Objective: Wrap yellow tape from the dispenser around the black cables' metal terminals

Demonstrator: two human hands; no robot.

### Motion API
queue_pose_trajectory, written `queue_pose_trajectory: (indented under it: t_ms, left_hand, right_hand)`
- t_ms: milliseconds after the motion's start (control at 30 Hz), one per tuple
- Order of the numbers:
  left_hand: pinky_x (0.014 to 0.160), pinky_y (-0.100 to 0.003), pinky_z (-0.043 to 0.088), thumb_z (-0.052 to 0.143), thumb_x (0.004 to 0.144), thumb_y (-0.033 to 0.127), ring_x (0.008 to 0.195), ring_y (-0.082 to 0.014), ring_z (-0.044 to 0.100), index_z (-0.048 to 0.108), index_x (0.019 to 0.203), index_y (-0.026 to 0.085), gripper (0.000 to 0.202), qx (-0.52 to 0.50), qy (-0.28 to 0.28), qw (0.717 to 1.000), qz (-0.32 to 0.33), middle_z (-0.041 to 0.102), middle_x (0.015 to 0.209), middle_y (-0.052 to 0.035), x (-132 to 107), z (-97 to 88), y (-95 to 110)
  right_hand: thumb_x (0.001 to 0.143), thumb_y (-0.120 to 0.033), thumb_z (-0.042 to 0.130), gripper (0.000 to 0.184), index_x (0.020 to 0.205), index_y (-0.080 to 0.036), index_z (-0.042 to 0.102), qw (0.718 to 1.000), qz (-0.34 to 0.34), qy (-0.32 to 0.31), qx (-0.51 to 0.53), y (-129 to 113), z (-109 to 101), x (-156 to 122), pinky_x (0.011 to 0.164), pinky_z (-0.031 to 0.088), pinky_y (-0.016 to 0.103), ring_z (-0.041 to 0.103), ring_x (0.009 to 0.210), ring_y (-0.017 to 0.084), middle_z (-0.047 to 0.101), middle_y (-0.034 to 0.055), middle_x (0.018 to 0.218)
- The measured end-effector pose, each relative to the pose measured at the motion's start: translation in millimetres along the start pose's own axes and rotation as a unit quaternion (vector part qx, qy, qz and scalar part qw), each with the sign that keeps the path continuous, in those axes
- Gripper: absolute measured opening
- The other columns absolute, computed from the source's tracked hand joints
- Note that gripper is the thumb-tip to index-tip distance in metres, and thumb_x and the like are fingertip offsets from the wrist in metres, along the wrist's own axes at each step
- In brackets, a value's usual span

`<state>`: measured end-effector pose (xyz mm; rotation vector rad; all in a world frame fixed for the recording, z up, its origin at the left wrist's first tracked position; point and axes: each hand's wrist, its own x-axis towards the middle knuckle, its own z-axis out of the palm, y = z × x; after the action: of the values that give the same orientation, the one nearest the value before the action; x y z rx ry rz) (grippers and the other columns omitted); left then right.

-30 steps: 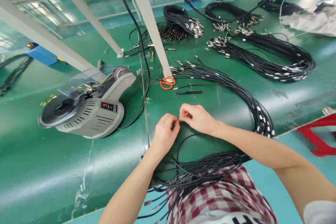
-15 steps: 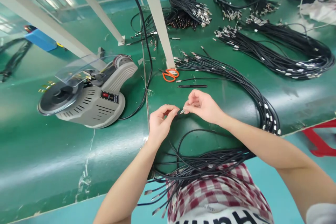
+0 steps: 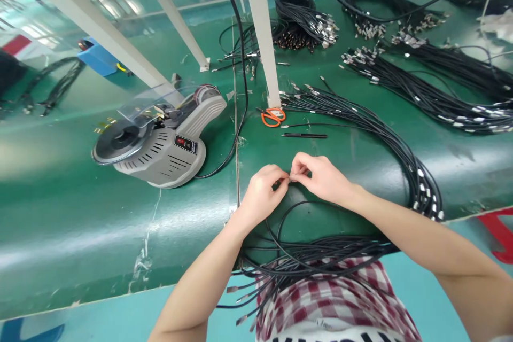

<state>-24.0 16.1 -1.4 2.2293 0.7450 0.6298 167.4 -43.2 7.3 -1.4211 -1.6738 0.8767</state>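
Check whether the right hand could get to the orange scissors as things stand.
Probably yes: the right hand would have to let go of the cable end, but the scissors lie just ahead, with only a flat black pen near the path.

The green desk [image 3: 80, 235] is gleaming with a smooth, glossy coating, while the black cables [image 3: 340, 133] are showing a matt rubbery sheath and their metal terminals [image 3: 324, 24] are glinting silver. The tape dispenser [image 3: 160, 163] is showing smooth grey plastic, the scissors [image 3: 273, 117] orange plastic grips, and the checked cloth [image 3: 328, 299] a soft woven surface.
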Motion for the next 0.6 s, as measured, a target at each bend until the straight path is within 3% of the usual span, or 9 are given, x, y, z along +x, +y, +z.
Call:
queue_pose_trajectory:
  t_ms: [200, 433, 500, 600]
  left_hand:
    - [0.075, -0.029, 0.044, 0.054, 0.092, 0.02, 0.081, -0.0166, 0.055, 0.06, 0.081, 0.018, 0.012, -0.047, -0.014, 0.999, -0.013, 0.06, 0.082, -0.0029, 2, 4.4, -1]
    - [0.063, -0.024, 0.043, 0.051, 0.093, 0.029, 0.067, -0.0132, 0.052, 0.058, 0.086, 0.017, 0.016, -0.102, 0.028, 0.988, -0.116, 0.058, 0.075, -0.001, 8, 9.1, -15]
    - [0.064, -0.024, 0.044, 0.048, 0.095, 0.032, 0.067, -0.0133, 0.052, 0.057, 0.084, 0.018, 0.021, -0.115, 0.028, 0.985, -0.122, 0.057, 0.074, -0.0006, 12, 8.4, -10]
    - [0.066, -0.026, 0.044, 0.046, 0.097, 0.039, 0.068, -0.0147, 0.052, 0.057, 0.074, 0.018, 0.033, -0.13, -0.016, 0.985, -0.111, 0.057, 0.07, -0.0007, 16, 10.1, 9]
  right_hand:
    - [0.088, -0.018, 0.061, 0.009, 0.084, -0.021, 0.053, 1.0, 0.005, 0.0, 0.025, 0, -4, -2, 0.074, 0.052, 0.029, 0.066, 0.075, 0.013, 0.068, -0.0012, 0.081]
    - [0.087, -0.027, 0.066, 0.023, 0.083, -0.022, 0.044, 0.982, -0.003, -0.002, 0.188, 3, -11, 1, 0.078, 0.056, 0.032, 0.069, 0.077, 0.014, 0.066, -0.0001, 0.084]
    - [0.087, -0.025, 0.065, 0.021, 0.085, -0.021, 0.044, 0.977, -0.007, -0.003, 0.212, 7, -14, 2, 0.078, 0.056, 0.031, 0.069, 0.078, 0.014, 0.065, -0.0001, 0.084]
    - [0.087, -0.022, 0.064, 0.018, 0.086, -0.02, 0.046, 0.982, -0.011, 0.009, 0.188, 10, -20, -1, 0.078, 0.055, 0.029, 0.068, 0.078, 0.013, 0.065, -0.0005, 0.083]
